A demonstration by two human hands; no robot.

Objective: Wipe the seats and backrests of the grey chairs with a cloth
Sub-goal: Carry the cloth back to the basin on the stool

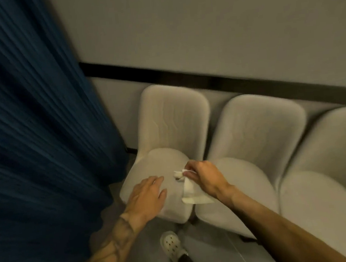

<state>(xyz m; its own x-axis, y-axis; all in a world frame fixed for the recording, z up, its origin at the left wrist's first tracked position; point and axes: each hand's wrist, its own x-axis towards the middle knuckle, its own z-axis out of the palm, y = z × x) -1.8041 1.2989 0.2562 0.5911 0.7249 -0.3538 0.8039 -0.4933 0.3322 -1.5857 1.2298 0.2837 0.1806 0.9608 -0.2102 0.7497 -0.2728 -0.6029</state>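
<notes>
Three grey padded chairs stand in a row against the wall. On the seat of the leftmost chair [162, 159] my left hand [147, 194] rests flat with straight fingers. My right hand [204, 177] pinches a white cloth [190, 190] at the right edge of that seat; the cloth hangs down from my fingers toward the gap between the first and the second chair [253, 131]. The third chair [330, 157] is cut off at the right edge of the view.
A dark blue pleated curtain [31, 135] fills the left side, close to the first chair. A grey wall with a black strip [205, 78] runs behind the chairs. My foot in a white perforated shoe [171, 245] stands on the grey floor before the chairs.
</notes>
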